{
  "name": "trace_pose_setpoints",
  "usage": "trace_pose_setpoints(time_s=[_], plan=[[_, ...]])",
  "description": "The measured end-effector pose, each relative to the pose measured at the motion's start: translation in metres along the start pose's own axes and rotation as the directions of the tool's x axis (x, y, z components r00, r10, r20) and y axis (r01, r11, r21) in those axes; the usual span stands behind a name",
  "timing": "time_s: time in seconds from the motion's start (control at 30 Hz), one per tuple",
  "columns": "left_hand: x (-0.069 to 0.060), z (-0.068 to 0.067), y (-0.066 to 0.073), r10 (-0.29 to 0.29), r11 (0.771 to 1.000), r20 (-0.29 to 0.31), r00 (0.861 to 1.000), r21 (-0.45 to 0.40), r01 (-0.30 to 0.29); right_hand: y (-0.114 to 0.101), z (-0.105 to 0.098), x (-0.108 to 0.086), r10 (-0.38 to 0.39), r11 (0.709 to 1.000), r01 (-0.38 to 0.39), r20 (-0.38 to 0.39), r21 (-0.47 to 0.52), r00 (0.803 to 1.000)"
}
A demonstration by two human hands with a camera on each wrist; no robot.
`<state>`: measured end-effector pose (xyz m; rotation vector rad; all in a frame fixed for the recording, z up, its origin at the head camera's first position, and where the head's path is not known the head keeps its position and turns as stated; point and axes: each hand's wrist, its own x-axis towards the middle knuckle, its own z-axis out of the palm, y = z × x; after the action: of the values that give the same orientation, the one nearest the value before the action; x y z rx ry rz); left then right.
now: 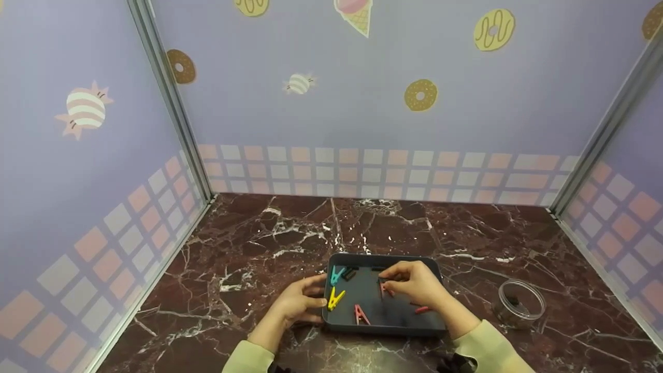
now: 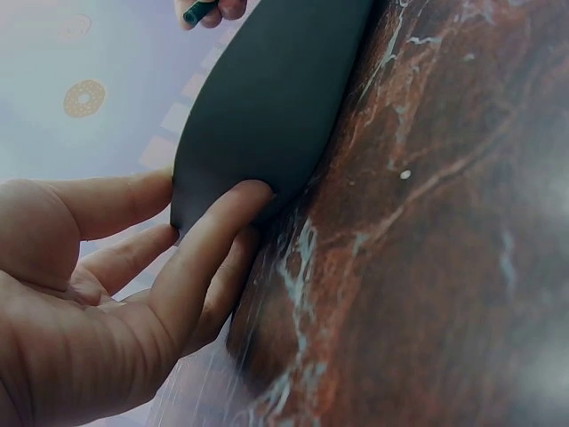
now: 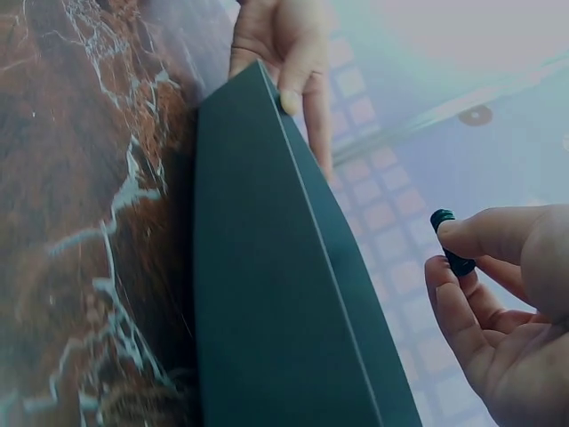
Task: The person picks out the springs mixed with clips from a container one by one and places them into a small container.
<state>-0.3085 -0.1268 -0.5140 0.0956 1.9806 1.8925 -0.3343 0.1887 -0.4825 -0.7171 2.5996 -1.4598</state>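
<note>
A dark grey tray point(image 1: 393, 330) lies on the marbled table. At its left end, my left hand point(image 1: 298, 301) holds the wall, with fingertips on the rim and the outer side. My right hand point(image 1: 417, 285), above the tray, pinches a small dark cylinder point(image 3: 455, 245) between thumb and fingers; its end looks hollow in the left wrist view. Inside the tray lie a teal clothespin point(image 1: 336, 274), a yellow clothespin point(image 1: 335, 299) and a red clothespin point(image 1: 361, 314). Another red clothespin point(image 1: 384, 290) is partly hidden below the right fingers. Dark pieces point(image 1: 350, 273) lie near the teal one.
A clear round jar point(image 1: 520, 305) stands right of the tray, with something dark inside. A red piece point(image 1: 422, 310) lies in the tray beside the right wrist. Patterned panels point(image 1: 336, 119) enclose the table point(image 1: 248, 248) at the back and sides.
</note>
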Motion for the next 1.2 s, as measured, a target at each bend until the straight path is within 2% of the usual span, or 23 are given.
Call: trace_pose_setpoints(time_s=[0.53,0.9,1.2], plan=[[-0.003,0.000,0.000,0.025,0.999,-0.005,1.000,0.033,-0.025,0.011,-0.048,-0.025,0.019,0.999,-0.020,-0.039,-0.031,0.999],[-0.002,0.000,0.000,0.002,1.000,-0.002,1.000,0.017,-0.002,0.020,-0.082,-0.045,0.058,0.998,-0.059,-0.069,-0.011,0.996],[-0.001,0.000,0.000,0.011,1.000,-0.007,1.000,0.027,-0.011,0.032,-0.110,-0.067,0.109,0.994,-0.112,-0.105,-0.018,0.988]])
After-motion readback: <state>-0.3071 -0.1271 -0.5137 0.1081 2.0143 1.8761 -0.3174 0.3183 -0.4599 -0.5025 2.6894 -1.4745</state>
